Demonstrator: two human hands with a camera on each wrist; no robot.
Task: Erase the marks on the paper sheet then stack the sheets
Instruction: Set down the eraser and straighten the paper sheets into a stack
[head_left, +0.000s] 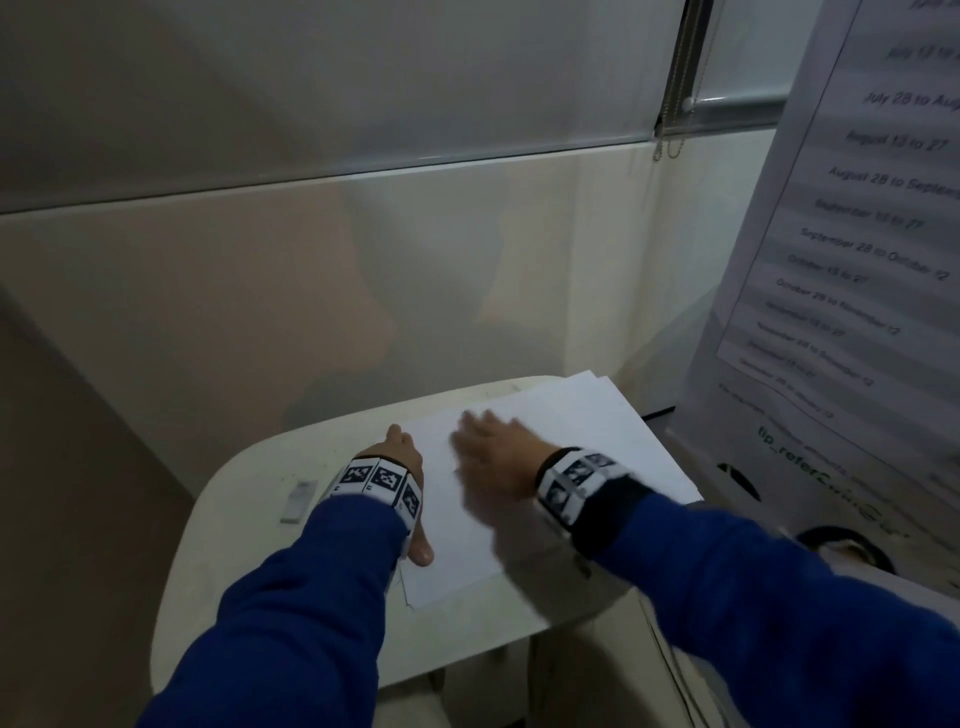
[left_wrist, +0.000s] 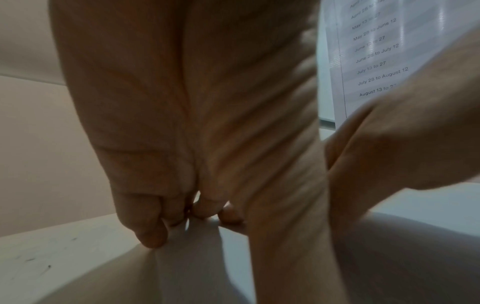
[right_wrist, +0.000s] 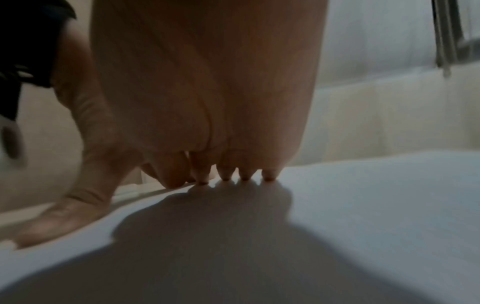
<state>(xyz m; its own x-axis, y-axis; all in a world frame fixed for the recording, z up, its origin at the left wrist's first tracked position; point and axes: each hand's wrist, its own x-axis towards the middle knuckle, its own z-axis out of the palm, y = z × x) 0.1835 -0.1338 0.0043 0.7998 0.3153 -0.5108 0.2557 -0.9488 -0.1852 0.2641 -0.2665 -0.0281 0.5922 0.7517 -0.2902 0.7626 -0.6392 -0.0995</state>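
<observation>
A loose stack of white paper sheets (head_left: 597, 447) lies on a small white table (head_left: 249, 545); I see no marks on the top sheet. My left hand (head_left: 408, 457) sits at the stack's left edge, its fingertips (left_wrist: 182, 216) down on the edge and its thumb stretched along the paper. My right hand (head_left: 493, 452) lies flat and blurred on the top sheet, fingertips (right_wrist: 233, 174) touching the paper (right_wrist: 376, 195). A small white eraser (head_left: 300, 500) lies on the table, left of my left wrist. Neither hand holds anything.
A large printed schedule sheet (head_left: 857, 234) stands close on the right. A pale wall runs right behind the table, with a blind cord (head_left: 675, 104) hanging at the upper right. The table's rounded front edge (head_left: 363, 670) is near my arms.
</observation>
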